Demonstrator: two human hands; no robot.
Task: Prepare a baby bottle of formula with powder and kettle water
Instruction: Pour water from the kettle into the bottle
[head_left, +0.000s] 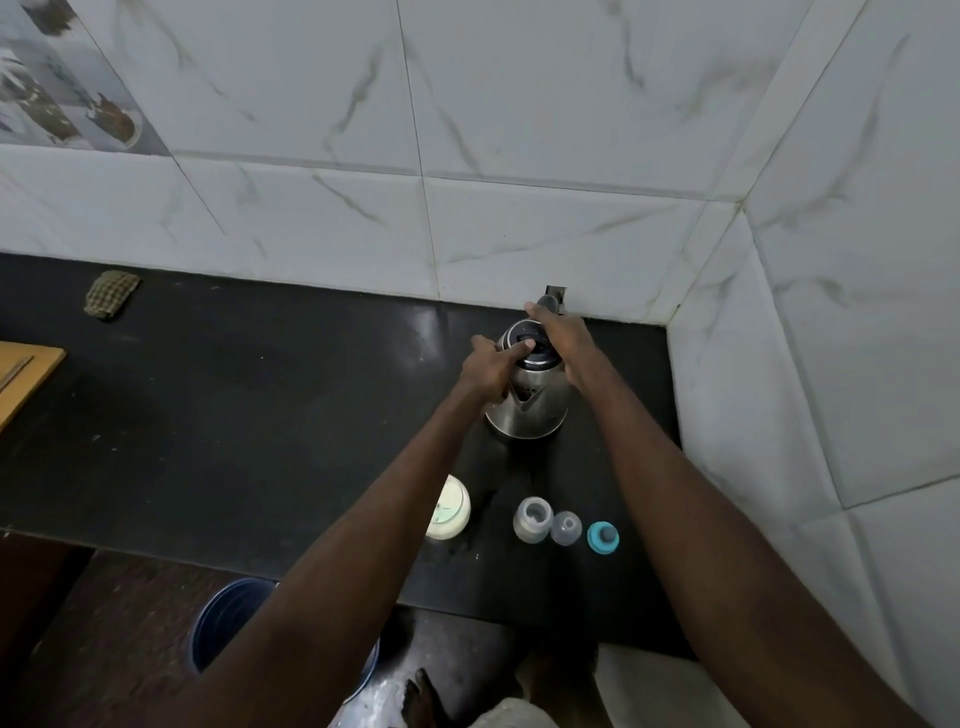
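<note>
A steel kettle (527, 405) stands on the black counter (260, 415) near the wall corner. My right hand (563, 340) grips the kettle's handle at its far side. My left hand (491, 369) rests against the kettle's top, with a finger pressing the button on the black lid. Near the front edge stand an open baby bottle (531, 519), a clear cap (566, 527) and a teal ring with the teat (602, 537) in a row. A white formula tub (451, 512) stands left of them, partly hidden by my left forearm.
A folded checked cloth (111, 292) lies at the back left of the counter. A wooden board (26, 376) juts in at the left edge. A blue bucket (234, 618) sits on the floor below the counter front. Tiled walls close the back and right.
</note>
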